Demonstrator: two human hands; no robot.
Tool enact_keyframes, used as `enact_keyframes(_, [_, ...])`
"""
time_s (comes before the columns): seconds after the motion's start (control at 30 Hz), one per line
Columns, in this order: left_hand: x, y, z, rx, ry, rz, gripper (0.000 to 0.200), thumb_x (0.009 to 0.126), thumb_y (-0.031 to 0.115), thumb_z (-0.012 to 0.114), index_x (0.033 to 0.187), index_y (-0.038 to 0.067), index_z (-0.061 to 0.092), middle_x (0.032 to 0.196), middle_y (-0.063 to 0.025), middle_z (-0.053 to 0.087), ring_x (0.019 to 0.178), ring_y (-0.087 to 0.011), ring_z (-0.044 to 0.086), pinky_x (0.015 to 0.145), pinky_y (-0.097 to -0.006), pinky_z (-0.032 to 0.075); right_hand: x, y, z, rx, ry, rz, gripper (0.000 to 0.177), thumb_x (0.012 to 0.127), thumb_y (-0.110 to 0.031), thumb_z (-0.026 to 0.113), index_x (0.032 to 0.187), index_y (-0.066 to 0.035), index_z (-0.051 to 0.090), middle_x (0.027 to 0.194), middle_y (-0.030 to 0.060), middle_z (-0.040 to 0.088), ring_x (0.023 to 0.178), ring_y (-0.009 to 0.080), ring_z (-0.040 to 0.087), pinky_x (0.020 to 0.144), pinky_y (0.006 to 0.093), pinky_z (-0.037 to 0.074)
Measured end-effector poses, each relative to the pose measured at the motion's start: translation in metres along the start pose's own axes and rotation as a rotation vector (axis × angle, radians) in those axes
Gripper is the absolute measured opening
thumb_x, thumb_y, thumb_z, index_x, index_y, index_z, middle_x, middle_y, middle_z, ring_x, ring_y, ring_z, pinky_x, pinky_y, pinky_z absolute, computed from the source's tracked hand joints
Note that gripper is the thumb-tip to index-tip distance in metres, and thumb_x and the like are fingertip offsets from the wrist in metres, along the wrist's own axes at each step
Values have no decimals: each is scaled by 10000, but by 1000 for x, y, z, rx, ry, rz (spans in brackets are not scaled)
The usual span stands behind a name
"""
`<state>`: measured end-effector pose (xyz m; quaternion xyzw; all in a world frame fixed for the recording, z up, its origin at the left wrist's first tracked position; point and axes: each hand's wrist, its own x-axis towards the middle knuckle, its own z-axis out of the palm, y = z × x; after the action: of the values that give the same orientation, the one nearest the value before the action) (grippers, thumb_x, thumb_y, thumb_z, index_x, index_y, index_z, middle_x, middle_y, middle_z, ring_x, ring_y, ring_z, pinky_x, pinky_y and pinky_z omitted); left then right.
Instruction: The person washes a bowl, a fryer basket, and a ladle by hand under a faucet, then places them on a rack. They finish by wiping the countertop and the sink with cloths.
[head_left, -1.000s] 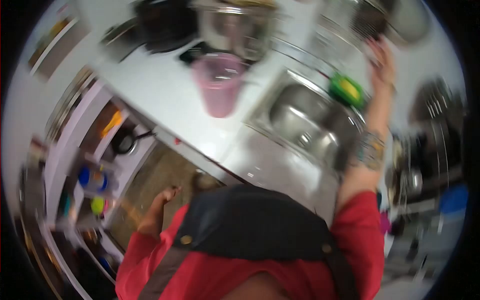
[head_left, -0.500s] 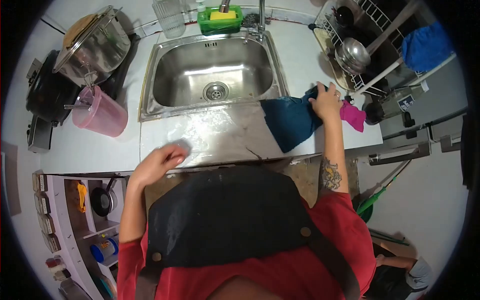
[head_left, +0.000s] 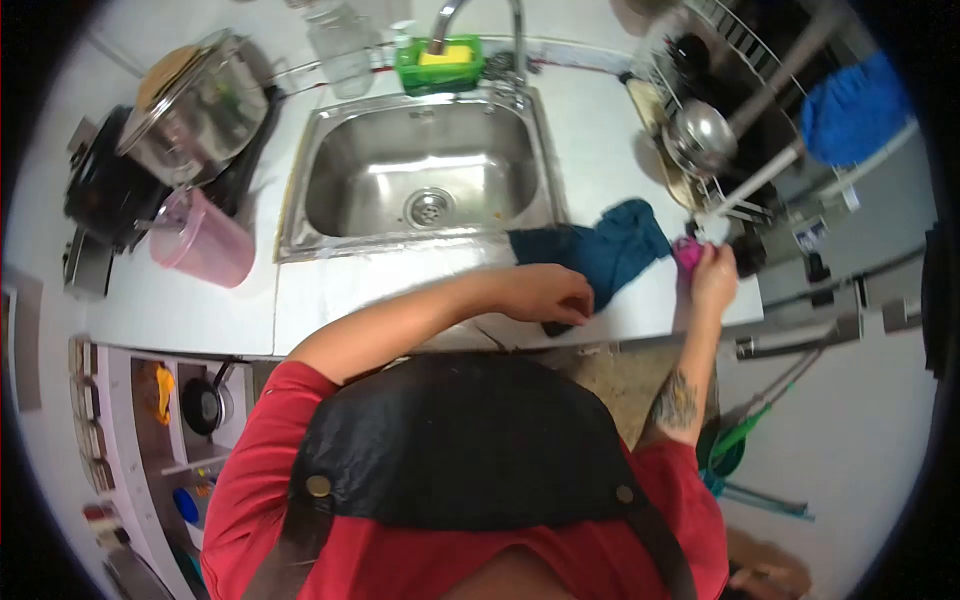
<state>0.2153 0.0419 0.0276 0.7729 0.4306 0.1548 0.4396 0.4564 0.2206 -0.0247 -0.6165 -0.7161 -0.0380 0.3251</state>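
On the counter right of the sink lies a dark teal cloth (head_left: 615, 245), crumpled at its far end. My left hand (head_left: 548, 293) reaches across the front of the counter and hovers over the near part of this cloth. Its fingers are loosely bent and apart, with nothing visible in them. Farther right, my right hand (head_left: 714, 282) has its fingers closed on a bright pink cloth (head_left: 687, 252). Most of the pink cloth is hidden by the fingers.
A steel sink (head_left: 318, 190) with a curved faucet (head_left: 520, 45) is behind the counter front. A green sponge holder (head_left: 440, 75) stands behind it. At left are a pink pitcher (head_left: 205, 240) and a steel pot (head_left: 200, 110); at right, a dish rack (head_left: 735, 30) and steel bowls (head_left: 698, 135).
My right hand has let go of the teal cloth and taken hold of the pink one. My left hand has swung right across the counter to the teal cloth, which is now more bunched.
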Motion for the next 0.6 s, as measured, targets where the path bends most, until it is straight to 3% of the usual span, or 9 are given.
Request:
enact_keyframes(0.03, [4, 1, -6, -22, -27, -24, 319, 782, 222, 561, 1040, 43, 509, 987, -101, 501, 929, -218, 483, 776, -299, 391, 6, -14, -20, 103, 30, -19, 255, 806, -285, 528, 781, -32, 534, 682, 102, 585, 596, 255, 555, 579, 347, 432])
enact_keyframes(0.13, [21, -3, -8, -30, 674, 244, 554, 733, 251, 621, 1181, 24, 389, 1182, -149, 390, 1025, -231, 449, 840, -308, 368, 7, -91, -58, 869, -78, -80, 216, 840, -182, 512, 719, -5, 483, 617, 38, 519, 586, 95, 448, 549, 237, 390])
enact_keyframes(0.17, [26, 1, -13, 34, 904, 312, 622, 714, 255, 641, 1212, 20, 352, 1239, -163, 340, 1060, -240, 429, 862, -316, 357, 3, -124, -69, 836, -46, -195, 208, 834, -173, 519, 725, 1, 488, 635, 43, 523, 598, 96, 453, 560, 238, 392])
enact_keyframes(0.23, [25, 8, -31, -120, 974, 437, 669, 682, 259, 669, 1217, 21, 344, 1198, -163, 404, 1044, -226, 451, 868, -309, 356, -3, -183, -68, 950, 63, -362, 206, 836, -172, 515, 727, 1, 488, 637, 37, 510, 593, 90, 439, 563, 229, 385])
enact_keyframes(0.27, [9, 11, -43, -315, 830, 323, 548, 693, 237, 661, 1130, 7, 423, 1020, -145, 528, 912, -210, 524, 792, -297, 403, -2, -200, -65, 1040, -3, -332, 205, 835, -175, 518, 733, 1, 490, 641, 31, 502, 598, 89, 435, 563, 228, 385])
enact_keyframes(0.3, [-1, 7, -51, -96, 1011, 171, 388, 664, 265, 663, 861, -29, 503, 791, -180, 569, 748, -250, 567, 670, -319, 425, -1, -213, -61, 1126, -69, -301, 205, 834, -179, 521, 739, 1, 491, 644, 26, 493, 603, 88, 432, 562, 228, 384])
enact_keyframes(0.37, [-31, -2, -67, -211, 1087, 93, 282, 692, 218, 644, 792, -14, 518, 795, -144, 580, 721, -205, 567, 657, -303, 431, 6, -228, -40, 1211, -116, -268, 208, 833, -200, 528, 738, -17, 496, 657, 11, 477, 623, 67, 415, 555, 208, 365])
enact_keyframes(0.53, [-106, -30, -90, -403, 1432, 76, 226, 797, 206, 574, 926, 25, 533, 843, -39, 575, 738, -107, 542, 651, -233, 442, -22, -260, 33, 1588, -1003, -31, 266, 848, -334, 470, 914, -77, 490, 817, 14, 509, 707, 93, 481, 624, 244, 409])
enact_keyframes(0.6, [-127, -27, -91, -822, 1629, 159, 271, 777, 249, 591, 890, 6, 551, 799, -67, 587, 662, -109, 549, 610, -251, 445, -40, -284, 32, 1662, -1353, -4, 412, 851, -449, 380, 1069, -102, 421, 977, 43, 502, 832, 149, 510, 722, 318, 425])
